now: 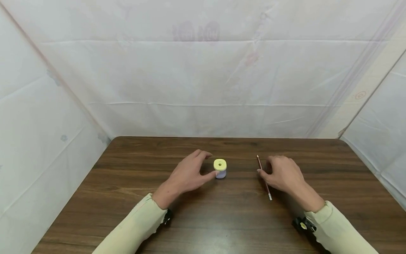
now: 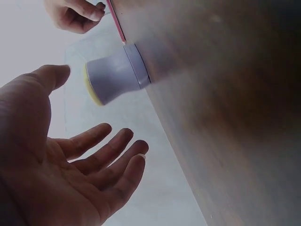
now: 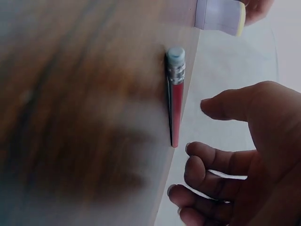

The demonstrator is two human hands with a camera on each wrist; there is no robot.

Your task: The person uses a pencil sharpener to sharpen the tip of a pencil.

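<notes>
Both hands are closing in at mid-frame: the left hand (image 1: pixel 189 173) hovers open, holding nothing, beside the yellow-topped sharpener (image 1: pixel 220 168) standing on the tabletop (image 1: pixel 127 197), the right hand (image 1: pixel 283 173) loosely curled, empty, by the red pencil (image 1: pixel 263 177); next, I'd judge, firm grips.

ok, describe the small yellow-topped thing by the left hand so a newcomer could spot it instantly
On the dark wooden table, look near the middle, between the two hands. Just off the left hand fingertips stands a small pencil sharpener, upright, with a pale lilac body and a yellow top with a hole. Its only neighbour, the thin red pencil by the right hand, lies flat and long; the sharpener is short and stubby.
</notes>
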